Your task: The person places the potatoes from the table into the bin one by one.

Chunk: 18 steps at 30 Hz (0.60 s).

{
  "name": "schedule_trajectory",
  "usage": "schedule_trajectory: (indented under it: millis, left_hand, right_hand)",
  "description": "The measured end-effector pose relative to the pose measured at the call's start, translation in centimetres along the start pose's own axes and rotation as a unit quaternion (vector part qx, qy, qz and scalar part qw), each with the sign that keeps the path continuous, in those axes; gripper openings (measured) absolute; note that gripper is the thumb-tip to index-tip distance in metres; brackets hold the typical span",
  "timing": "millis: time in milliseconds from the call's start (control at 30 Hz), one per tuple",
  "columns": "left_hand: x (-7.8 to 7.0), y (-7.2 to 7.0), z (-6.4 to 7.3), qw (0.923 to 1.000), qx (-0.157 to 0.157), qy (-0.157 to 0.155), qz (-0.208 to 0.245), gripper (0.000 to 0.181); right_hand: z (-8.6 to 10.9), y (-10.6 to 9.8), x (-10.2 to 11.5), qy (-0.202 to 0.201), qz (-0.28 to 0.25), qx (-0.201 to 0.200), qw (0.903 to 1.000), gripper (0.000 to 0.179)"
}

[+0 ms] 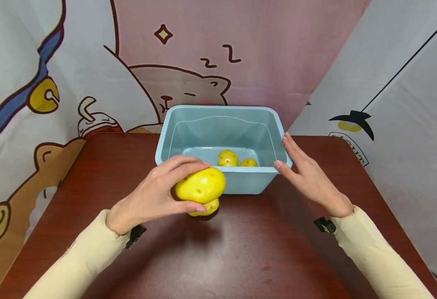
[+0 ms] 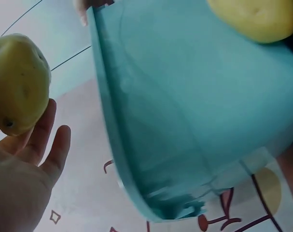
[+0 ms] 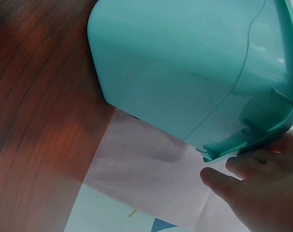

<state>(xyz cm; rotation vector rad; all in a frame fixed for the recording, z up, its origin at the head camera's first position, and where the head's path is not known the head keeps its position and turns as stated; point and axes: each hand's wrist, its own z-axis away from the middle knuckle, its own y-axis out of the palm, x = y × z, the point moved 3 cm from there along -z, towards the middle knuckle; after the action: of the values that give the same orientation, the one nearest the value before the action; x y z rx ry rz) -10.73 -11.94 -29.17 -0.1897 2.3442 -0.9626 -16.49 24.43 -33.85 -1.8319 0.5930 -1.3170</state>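
My left hand point(image 1: 155, 189) grips a yellow potato point(image 1: 200, 185) between thumb and fingers, in front of a light blue plastic bin point(image 1: 241, 182). The left wrist view also has this potato point(image 2: 20, 84), with the fingers behind it. Below it, a second potato point(image 1: 209, 207) is partly hidden; it appears to sit on the table by the bin. Inside the bin lie two potatoes, one larger point(image 1: 227, 158) and one point(image 1: 249, 162) partly covered by the front rim. My right hand point(image 1: 313, 180) touches the rim at the bin's right front corner, fingers extended.
The bin stands at the back of a dark reddish-brown wooden table point(image 1: 263, 245). Behind and beside the table hangs a cloth point(image 1: 271, 50) printed with cartoon animals. Both forearms wear cream sleeves, with a small black device at each wrist.
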Motion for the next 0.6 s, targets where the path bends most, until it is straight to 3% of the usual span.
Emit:
schedule_trajectory:
  millis: [367,600]
  left_hand:
    - [-0.2,-1.7,-3.0,0.9995,-0.031,0.003,-0.003,0.080]
    - [0.2,-2.4,-4.4,0.9988,-0.039,-0.021,-0.020,0.076]
  right_hand:
    - [0.1,0.0,0.1,0.002,0.001,-0.001,1.0000,0.080]
    - [0.0,0.0,0.1,0.002,0.000,0.000,1.0000,0.080]
